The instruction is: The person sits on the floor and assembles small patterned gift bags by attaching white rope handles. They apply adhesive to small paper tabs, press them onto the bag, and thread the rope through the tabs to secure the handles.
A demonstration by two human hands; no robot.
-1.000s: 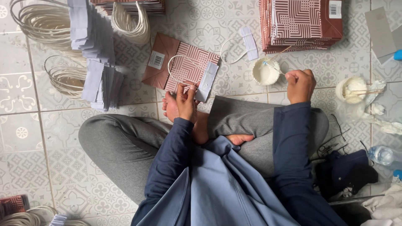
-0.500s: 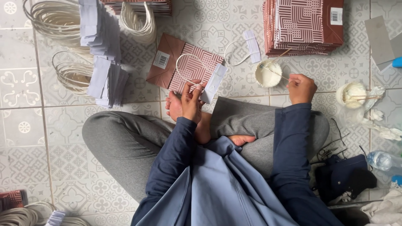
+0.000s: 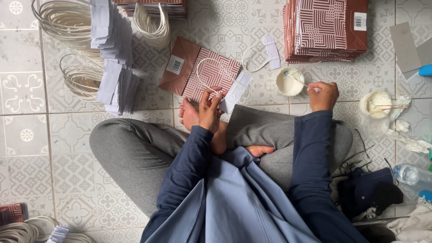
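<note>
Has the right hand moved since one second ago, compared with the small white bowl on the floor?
Hardly. The right hand remains just right of the small white bowl, holding a thin stick whose tip reaches into the bowl, as before.

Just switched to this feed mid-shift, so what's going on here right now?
A person sits cross-legged on a tiled floor. The left hand holds a white paper strip with a cord handle over a flat brown patterned paper bag. The right hand holds a thin stick whose tip is in a small white cup. A stack of matching bags lies beyond, and bundles of cord handles sit far left.
</note>
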